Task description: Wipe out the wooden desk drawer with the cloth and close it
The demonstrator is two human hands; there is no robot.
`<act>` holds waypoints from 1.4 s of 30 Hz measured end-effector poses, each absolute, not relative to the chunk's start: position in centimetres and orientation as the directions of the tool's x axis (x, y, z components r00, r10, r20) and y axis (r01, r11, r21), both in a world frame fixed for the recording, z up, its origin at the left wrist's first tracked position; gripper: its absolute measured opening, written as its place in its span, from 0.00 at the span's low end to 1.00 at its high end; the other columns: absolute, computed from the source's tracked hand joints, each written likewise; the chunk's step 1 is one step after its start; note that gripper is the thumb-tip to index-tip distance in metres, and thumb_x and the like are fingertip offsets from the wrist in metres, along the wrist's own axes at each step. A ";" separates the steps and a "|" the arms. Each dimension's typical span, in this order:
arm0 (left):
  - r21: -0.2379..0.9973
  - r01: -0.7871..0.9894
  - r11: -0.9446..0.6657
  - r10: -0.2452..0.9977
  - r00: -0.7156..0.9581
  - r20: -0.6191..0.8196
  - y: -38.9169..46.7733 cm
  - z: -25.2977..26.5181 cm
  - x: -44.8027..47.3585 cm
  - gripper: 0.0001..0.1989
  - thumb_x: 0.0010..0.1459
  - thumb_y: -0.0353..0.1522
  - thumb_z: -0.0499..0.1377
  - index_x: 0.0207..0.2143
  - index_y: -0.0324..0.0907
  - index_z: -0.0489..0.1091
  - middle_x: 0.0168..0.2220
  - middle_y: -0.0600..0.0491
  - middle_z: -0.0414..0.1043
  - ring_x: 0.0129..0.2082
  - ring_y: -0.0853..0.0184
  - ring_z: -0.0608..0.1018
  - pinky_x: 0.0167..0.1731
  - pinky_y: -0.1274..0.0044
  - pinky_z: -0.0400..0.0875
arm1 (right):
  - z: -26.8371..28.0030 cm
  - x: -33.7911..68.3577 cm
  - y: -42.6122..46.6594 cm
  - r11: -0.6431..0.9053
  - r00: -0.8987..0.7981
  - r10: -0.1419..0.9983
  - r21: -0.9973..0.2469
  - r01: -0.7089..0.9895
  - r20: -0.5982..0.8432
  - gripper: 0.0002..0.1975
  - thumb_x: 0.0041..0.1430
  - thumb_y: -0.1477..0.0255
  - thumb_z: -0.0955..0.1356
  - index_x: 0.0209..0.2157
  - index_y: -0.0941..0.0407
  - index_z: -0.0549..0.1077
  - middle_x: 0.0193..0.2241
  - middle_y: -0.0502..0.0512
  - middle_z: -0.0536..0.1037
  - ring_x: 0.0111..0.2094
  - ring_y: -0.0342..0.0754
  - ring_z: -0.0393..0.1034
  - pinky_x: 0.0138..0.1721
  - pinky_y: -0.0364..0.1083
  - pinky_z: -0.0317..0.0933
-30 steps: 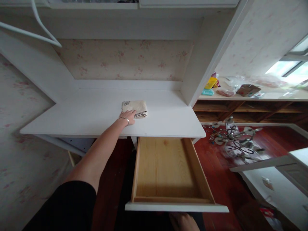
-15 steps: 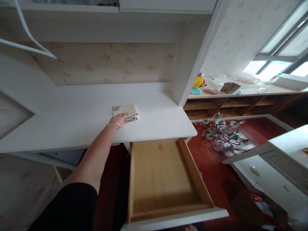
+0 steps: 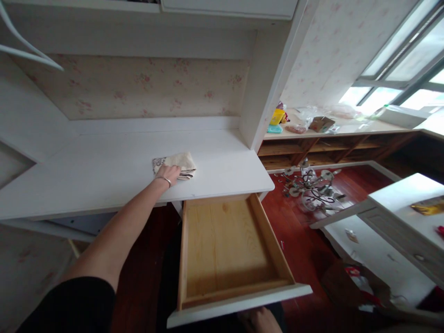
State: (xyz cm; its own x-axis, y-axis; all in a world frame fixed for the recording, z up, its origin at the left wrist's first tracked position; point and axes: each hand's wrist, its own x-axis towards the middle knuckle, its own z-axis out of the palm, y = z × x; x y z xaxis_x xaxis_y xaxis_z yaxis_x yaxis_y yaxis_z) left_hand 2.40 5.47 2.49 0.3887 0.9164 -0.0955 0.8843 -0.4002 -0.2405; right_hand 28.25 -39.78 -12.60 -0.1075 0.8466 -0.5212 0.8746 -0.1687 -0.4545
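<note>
On the white desktop (image 3: 114, 173), my left hand (image 3: 169, 173) grips a folded beige cloth (image 3: 182, 162) with a dark printed pattern at its left end. The fingers are closed and bunch the fabric slightly. Below the desk edge, a wooden drawer (image 3: 225, 245) is pulled out, with a bare pale bottom. My right hand (image 3: 262, 320) is at the lower edge of the view, just under the white drawer front (image 3: 239, 305). It is dim and partly cut off, so its fingers cannot be made out.
A chandelier (image 3: 312, 189) lies on the red wooden floor at the right. Behind it, a low shelf unit (image 3: 312, 145) carries plastic bags and a small cardboard box (image 3: 322, 124). A white cabinet (image 3: 388, 231) stands at right. White cables (image 3: 27, 51) hang at upper left.
My left hand has closed more on the cloth, which is rumpled and shifted slightly toward the left. The view has turned a little, and more of my right hand shows below the drawer front.
</note>
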 end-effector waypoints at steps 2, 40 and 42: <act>-0.237 0.876 -0.420 0.908 0.407 -0.104 3.1 2.7 2.3 0.17 0.52 0.31 0.54 0.46 0.41 0.69 0.44 0.43 0.75 0.45 0.54 0.76 0.47 0.64 0.64 | -12.8 28.4 -39.8 -0.158 -0.120 0.846 -0.459 0.874 -0.520 0.15 0.61 0.72 0.62 0.34 0.48 0.81 0.36 0.53 0.82 0.40 0.52 0.76 0.38 0.41 0.63; 0.188 0.684 -0.705 0.660 0.729 -0.182 -14.9 -14.5 24.9 0.35 0.57 0.36 0.52 0.66 0.51 0.46 0.69 0.49 0.40 0.68 0.50 0.44 0.61 0.46 0.37 | -13.6 28.4 -40.2 -0.129 -0.172 0.873 -0.557 0.821 -0.456 0.19 0.65 0.65 0.59 0.30 0.52 0.80 0.31 0.54 0.82 0.35 0.49 0.76 0.33 0.40 0.58; 0.205 0.638 -0.742 0.614 0.770 -0.175 -14.1 -14.7 25.3 0.39 0.53 0.40 0.56 0.66 0.52 0.46 0.69 0.51 0.38 0.68 0.52 0.41 0.62 0.48 0.34 | -13.7 28.5 -40.2 -0.136 -0.168 0.870 -0.554 0.821 -0.463 0.19 0.65 0.65 0.59 0.31 0.52 0.80 0.32 0.54 0.82 0.37 0.50 0.76 0.34 0.40 0.59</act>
State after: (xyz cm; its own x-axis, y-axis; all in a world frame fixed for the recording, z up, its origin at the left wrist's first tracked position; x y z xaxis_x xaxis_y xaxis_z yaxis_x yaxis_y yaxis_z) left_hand 25.29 -14.15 -14.67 0.7697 0.6140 -0.1752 0.6384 -0.7420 0.2047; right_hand 28.49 -40.17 -13.72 -0.1682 0.8702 -0.4631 0.8212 -0.1362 -0.5542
